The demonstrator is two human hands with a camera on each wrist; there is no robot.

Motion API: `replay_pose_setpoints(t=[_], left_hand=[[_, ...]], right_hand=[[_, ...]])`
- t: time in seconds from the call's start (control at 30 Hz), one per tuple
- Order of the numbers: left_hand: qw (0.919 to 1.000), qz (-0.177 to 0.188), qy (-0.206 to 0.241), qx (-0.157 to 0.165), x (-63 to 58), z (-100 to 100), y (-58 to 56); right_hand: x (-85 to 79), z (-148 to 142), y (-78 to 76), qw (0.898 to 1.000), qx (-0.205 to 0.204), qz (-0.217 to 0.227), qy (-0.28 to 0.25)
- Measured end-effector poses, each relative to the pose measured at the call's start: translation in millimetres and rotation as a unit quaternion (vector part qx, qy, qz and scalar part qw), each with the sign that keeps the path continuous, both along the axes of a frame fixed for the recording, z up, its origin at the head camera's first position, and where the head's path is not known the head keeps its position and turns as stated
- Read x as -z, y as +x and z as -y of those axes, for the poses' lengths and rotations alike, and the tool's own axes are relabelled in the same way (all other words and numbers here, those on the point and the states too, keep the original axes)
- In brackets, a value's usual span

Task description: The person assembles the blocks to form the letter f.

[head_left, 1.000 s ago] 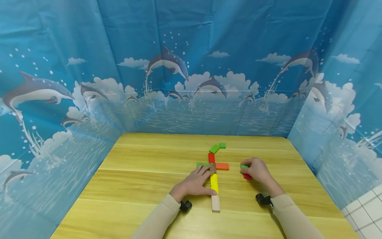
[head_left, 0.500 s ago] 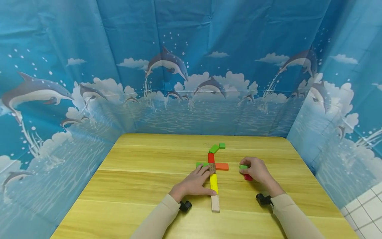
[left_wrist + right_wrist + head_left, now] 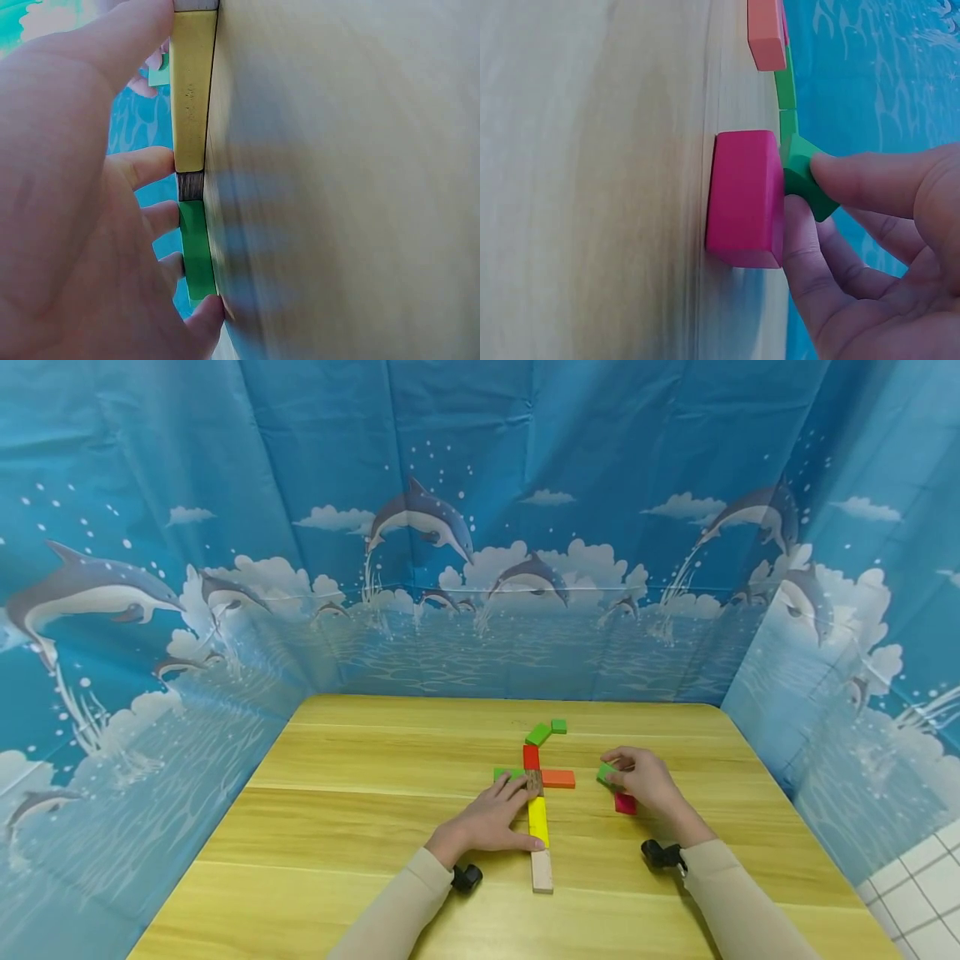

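Observation:
My left hand point(image 3: 491, 818) lies with extended fingers over a cross of blocks on the wooden table. Its fingertips touch the brown block point(image 3: 534, 782) and the green block point(image 3: 197, 247) left of it, while the thumb reaches the bottom of the yellow block point(image 3: 537, 821). Over on the right, my right hand point(image 3: 647, 781) pinches a small green block point(image 3: 810, 180) between thumb and fingers, tilted. Just nearer to me, a crimson block point(image 3: 742, 199) stands on the table, close to those fingers.
An orange block point(image 3: 558, 778) extends right from the brown one, and a red block point(image 3: 531, 757) lies beyond it. Farther back are a slanted green block point(image 3: 538, 734) and a small green block point(image 3: 558, 726). A plain wood block point(image 3: 542, 871) ends the row. A dolphin curtain point(image 3: 480, 643) surrounds the table.
The right hand has shifted slightly away from me with the green block, which has turned and moved off the crimson block, leaving more of the crimson block showing. The left hand has stayed still.

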State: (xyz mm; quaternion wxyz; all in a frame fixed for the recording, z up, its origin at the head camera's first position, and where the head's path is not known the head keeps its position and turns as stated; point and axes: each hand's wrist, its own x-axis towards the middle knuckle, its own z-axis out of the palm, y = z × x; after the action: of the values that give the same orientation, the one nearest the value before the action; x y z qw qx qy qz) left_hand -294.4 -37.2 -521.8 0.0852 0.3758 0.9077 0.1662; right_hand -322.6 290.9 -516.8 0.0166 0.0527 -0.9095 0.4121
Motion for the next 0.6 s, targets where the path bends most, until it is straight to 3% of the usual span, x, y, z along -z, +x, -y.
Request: replay_pose_setpoints(t=[0.6], left_hand=[[1.0000,-0.003,0.000,0.000,-1.7,-0.2,1.4]], right_hand=[[5.2,0.8,-24.6,0.999,0.043,-0.004,0.000]])
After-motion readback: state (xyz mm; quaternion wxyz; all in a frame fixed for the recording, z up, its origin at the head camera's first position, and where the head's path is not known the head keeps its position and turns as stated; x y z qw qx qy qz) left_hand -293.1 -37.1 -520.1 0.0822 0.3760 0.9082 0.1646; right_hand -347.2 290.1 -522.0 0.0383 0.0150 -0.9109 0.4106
